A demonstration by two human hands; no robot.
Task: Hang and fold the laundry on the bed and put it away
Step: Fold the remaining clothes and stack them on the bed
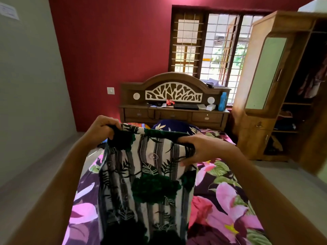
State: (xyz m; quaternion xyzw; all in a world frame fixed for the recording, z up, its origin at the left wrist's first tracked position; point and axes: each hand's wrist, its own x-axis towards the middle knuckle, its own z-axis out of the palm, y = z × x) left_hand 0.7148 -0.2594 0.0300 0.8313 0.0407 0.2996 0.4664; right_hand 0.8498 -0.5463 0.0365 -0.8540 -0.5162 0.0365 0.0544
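Black-and-white leaf-print cloth garment [143, 188] hangs above the floral purple-and-pink bedsheet [228, 197] of the bed, its top edge gripped by the left hand [104, 127] at one corner and pinched by the right hand [203, 149] at the other.

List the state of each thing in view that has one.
printed garment: held up by its top edge, hanging over the bed.
left hand: grips the garment's top left corner.
right hand: grips its top right edge.
wardrobe door: open.
blue bottle: upright.
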